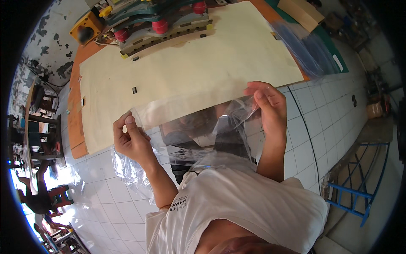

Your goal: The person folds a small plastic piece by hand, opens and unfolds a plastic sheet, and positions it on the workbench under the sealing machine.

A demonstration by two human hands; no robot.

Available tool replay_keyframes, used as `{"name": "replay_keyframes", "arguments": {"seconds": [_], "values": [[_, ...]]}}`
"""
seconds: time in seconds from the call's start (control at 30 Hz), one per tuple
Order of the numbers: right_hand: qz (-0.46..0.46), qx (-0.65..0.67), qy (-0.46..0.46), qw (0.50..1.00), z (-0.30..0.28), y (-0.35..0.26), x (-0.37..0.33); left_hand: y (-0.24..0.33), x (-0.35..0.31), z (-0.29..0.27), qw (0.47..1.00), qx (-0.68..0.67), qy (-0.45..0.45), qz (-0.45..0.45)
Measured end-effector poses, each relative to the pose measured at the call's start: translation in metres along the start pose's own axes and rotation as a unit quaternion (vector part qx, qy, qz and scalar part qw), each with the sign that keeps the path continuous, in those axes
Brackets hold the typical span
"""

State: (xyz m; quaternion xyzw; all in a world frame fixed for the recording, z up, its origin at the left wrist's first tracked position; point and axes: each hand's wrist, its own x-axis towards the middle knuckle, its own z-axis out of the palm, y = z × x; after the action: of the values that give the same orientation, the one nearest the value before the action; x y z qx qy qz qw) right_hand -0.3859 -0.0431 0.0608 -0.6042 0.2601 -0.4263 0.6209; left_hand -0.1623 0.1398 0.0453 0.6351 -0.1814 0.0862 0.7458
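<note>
A clear plastic sheet [203, 131] is stretched between my hands above my lap, its far part lying over the near edge of the cream-topped table [186, 67]. My left hand [132, 137] pinches the sheet's left edge between thumb and fingers. On the other side, my right hand [270, 106] grips the gathered right edge, thumb toward the fingers. The film wrinkles close to that hand. At the back of the table stands a press-like machine [158, 27] with green arms and red round parts, apart from both hands.
A yellow box [86, 31] with a dark round button sits at the back left. Clear plastic sheets [308, 51] lie at the table's right, near a cardboard box [301, 13]. More crinkled plastic [131, 169] hangs left of my legs. A blue metal frame [359, 186] stands right.
</note>
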Motion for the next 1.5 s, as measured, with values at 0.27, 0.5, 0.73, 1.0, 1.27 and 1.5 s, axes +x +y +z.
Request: {"name": "replay_keyframes", "arguments": {"seconds": [0.27,0.5,0.73,1.0,1.27,1.5], "values": [[-0.001,-0.105,-0.102,0.989,-0.020,-0.024,0.012,0.012,0.004,-0.005,1.000,0.004,-0.007,0.024],[-0.121,-0.315,-0.199,0.920,-0.022,-0.051,0.030,0.023,0.008,-0.006,0.999,0.006,-0.011,0.032],[0.004,-0.303,-0.271,0.914,-0.022,-0.064,0.040,0.031,0.018,-0.012,0.995,0.038,-0.002,0.095],[-0.021,-0.312,-0.296,0.903,-0.024,-0.059,0.046,0.032,0.028,-0.009,0.996,0.040,-0.026,0.078],[-0.012,-0.315,-0.316,0.895,-0.024,-0.056,0.048,0.028,0.032,-0.009,0.997,0.034,-0.040,0.057],[-0.016,-0.243,-0.356,0.902,-0.033,-0.048,0.050,0.027,0.033,-0.016,0.998,0.009,-0.059,0.019]]}}
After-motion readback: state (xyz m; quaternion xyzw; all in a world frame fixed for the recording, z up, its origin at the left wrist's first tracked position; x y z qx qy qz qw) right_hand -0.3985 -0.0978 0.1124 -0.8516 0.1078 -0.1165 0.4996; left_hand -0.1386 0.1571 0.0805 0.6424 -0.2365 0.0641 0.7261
